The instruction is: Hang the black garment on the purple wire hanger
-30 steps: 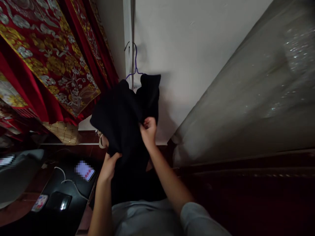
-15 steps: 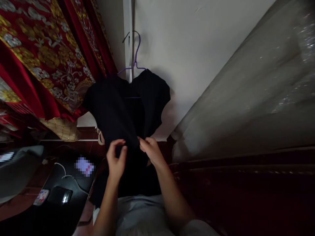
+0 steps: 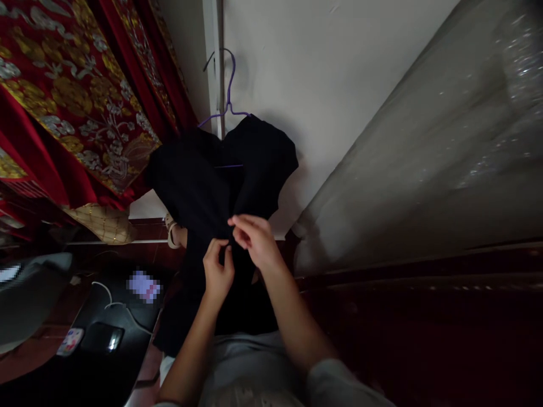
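A black short-sleeved top (image 3: pixel 267 158) hangs in front of me on a purple hanger (image 3: pixel 232 79), its front parted in a V below the neck. At the front opening, my left hand (image 3: pixel 218 270) pinches the edge of the cloth between thumb and fingers. Slightly higher and to the right, my right hand (image 3: pixel 257 240) is closed with fingertips on the same front edge. Dark cloth and dim light hide any buttons or small fastening between the fingertips.
Red embroidered garments (image 3: pixel 80 85) hang at the left. Below them, a dark bench (image 3: pixel 106 367) carries a phone (image 3: pixel 144 286), a white cable (image 3: pixel 123 305) and a black flat object (image 3: pixel 102 337). A plastic-covered grey surface (image 3: pixel 403 169) slopes along the right.
My left hand has moved right and come onto the front edge, its fingers closing. My right hand has risen and shifted slightly left along the opening. The two front edges lie closer together.
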A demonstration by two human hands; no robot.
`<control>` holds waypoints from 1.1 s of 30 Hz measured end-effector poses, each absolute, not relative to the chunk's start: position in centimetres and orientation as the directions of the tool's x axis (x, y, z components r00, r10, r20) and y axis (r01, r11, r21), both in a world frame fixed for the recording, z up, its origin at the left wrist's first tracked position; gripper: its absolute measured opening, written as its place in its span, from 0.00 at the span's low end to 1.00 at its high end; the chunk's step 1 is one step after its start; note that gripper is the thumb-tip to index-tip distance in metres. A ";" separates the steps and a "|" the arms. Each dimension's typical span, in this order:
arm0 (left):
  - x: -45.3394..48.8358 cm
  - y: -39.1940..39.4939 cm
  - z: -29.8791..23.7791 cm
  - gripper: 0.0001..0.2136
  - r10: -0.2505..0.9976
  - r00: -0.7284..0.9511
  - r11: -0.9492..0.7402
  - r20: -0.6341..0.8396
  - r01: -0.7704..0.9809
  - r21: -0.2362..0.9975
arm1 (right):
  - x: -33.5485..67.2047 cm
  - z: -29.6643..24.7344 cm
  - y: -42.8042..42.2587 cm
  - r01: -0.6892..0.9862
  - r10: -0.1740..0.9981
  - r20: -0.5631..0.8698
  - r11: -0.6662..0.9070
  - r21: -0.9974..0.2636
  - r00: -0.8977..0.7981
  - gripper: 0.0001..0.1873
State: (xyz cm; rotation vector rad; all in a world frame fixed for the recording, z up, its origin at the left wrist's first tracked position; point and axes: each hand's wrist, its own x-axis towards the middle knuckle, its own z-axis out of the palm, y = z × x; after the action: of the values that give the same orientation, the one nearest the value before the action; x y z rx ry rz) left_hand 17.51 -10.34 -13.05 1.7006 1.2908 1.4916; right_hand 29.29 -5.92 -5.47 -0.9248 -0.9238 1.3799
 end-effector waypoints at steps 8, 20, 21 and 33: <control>16.2 -6.3 -13.4 0.10 0.893 0.260 -0.449 0.367 0.473 0.758 | 30.5 6.3 5.9 -0.298 0.957 0.220 0.269 -0.916 0.188 0.15; 16.2 3.8 6.3 0.07 0.672 0.163 -0.727 0.723 0.332 0.601 | 30.7 4.9 3.1 -0.076 0.873 0.485 0.488 -0.870 0.054 0.16; 16.6 4.2 6.8 0.07 0.667 0.181 -0.732 0.723 0.343 0.589 | 30.7 4.5 3.5 -0.045 0.859 0.505 0.510 -0.859 0.080 0.16; 4.3 10.5 3.4 0.14 0.650 -0.336 -0.522 0.682 0.455 0.721 | 29.6 -5.4 1.8 0.048 0.947 0.319 0.318 -0.947 0.036 0.13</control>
State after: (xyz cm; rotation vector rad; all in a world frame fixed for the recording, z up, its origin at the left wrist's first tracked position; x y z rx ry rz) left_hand 4.30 10.49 3.37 1.7157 1.4501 1.9786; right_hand 29.62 1.85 -5.38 -1.0160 -1.3437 0.9167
